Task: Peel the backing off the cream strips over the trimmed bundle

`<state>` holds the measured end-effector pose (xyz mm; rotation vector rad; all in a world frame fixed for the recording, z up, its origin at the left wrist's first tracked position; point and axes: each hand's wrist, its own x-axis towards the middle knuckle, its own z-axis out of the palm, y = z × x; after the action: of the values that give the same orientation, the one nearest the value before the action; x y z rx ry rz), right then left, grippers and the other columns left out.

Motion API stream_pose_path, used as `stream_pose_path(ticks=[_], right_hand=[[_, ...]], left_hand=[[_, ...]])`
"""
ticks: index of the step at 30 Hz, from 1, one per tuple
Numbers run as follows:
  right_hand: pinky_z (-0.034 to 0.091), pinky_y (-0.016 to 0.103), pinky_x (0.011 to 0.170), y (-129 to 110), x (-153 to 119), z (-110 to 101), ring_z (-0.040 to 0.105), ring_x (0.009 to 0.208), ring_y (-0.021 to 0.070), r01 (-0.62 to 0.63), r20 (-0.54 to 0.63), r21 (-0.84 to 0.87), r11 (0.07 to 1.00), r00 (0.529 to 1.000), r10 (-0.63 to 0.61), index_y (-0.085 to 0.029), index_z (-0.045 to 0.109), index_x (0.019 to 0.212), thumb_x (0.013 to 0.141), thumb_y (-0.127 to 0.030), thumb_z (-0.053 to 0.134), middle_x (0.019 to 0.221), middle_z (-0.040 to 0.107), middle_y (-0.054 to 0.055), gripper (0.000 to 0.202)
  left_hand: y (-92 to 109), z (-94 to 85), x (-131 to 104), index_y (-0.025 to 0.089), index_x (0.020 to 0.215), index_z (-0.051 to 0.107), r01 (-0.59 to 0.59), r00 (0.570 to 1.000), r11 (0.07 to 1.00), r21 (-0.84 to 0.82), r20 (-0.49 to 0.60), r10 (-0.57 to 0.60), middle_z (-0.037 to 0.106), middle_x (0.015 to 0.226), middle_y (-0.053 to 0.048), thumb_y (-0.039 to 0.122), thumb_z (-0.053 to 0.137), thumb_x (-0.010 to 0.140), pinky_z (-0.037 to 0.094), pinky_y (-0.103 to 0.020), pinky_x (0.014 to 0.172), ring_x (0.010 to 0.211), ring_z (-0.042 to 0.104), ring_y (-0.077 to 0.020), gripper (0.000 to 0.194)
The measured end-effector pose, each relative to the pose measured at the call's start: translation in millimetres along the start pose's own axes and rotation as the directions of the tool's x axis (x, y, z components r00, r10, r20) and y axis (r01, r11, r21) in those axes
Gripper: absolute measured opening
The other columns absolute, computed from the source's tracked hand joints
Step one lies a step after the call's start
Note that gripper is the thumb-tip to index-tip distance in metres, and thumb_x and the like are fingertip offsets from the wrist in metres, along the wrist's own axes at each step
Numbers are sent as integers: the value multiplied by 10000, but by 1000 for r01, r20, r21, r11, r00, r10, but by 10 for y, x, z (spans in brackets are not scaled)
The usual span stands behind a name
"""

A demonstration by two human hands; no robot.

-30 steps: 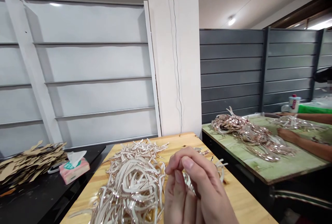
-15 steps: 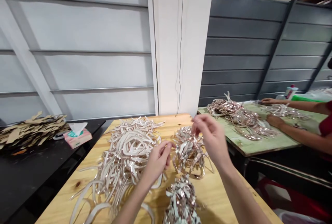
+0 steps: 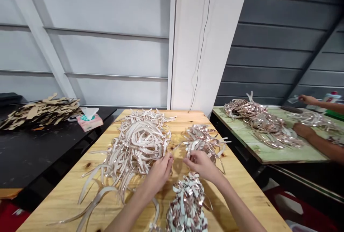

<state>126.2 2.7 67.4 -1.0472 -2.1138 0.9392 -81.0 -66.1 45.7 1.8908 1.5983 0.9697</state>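
Observation:
My left hand [image 3: 160,169] is closed in a pinch beside the large pile of pale, shiny-edged strips [image 3: 139,139]; what its fingertips hold is too small to make out. My right hand [image 3: 201,164] is a short way to the right, fingers curled and closed, at the near edge of a smaller heap of rose-gold and white strips [image 3: 201,137]. Whatever lies between its fingers is hidden. Below both hands, a thick bundle of short, shiny cut pieces [image 3: 186,203] lies close to me.
All this lies on a wooden table [image 3: 239,189]. On the left, a black table [image 3: 24,160] bears brown scraps [image 3: 45,112] and a tissue box [image 3: 90,120]. To the right, a co-worker's hands [image 3: 303,130] are over a green table [image 3: 268,156] with more shiny strips [image 3: 249,112].
My right hand has come down from above the smaller heap, closer to my left hand. The view has shifted. A co-worker's far hand has risen, holding something clear.

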Motion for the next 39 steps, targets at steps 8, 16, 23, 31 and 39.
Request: stream_pose_path(ticks=[8, 16, 23, 31, 39], right_hand=[[244, 169, 299, -123, -34, -139, 494, 330, 90, 36, -255, 791, 611, 927, 276, -164, 630, 884, 795, -573, 771, 498, 535, -60, 442], [290, 92, 297, -120, -25, -139, 559, 428, 63, 83, -177, 930, 359, 955, 236, -179, 636, 912, 749, -467, 855, 633, 639, -27, 397], [439, 179, 355, -3, -48, -204, 613, 465, 123, 212, -378, 612, 762, 925, 47, -185, 691, 926, 788, -408, 833, 670, 684, 4, 298], [422, 212, 353, 6, -23, -63, 607, 437, 158, 152, -391, 615, 774, 911, 132, -164, 686, 959, 842, -553, 727, 601, 686, 29, 408], [330, 203, 357, 62, 3, 83, 486, 363, 110, 82, -271, 625, 776, 955, 118, -185, 657, 992, 878, -533, 681, 517, 606, -25, 367]], left_hand=[[185, -57, -6, 214, 1191, 565, -63, 998, 988, -143, -40, 58, 597, 785, -4, 463, 349, 1045, 422, -274, 655, 662, 547, -166, 361], [547, 114, 385, 215, 1081, 592, -265, 964, 964, 5, 42, 264, 654, 896, -57, 458, 348, 1045, 442, -323, 719, 789, 609, -214, 346], [439, 65, 398, 211, 769, 495, -164, 971, 985, 52, -168, 171, 519, 664, 1, 429, 294, 1056, 312, -312, 635, 613, 491, -180, 413], [511, -89, 600, 193, 788, 539, -39, 999, 852, -521, -8, 41, 460, 604, 27, 597, 262, 1009, 340, -261, 506, 513, 426, -144, 537], [715, 66, 671, 221, 962, 561, -222, 973, 960, -171, 26, 229, 576, 679, 9, 315, 350, 1033, 400, -285, 655, 638, 561, -185, 241]])
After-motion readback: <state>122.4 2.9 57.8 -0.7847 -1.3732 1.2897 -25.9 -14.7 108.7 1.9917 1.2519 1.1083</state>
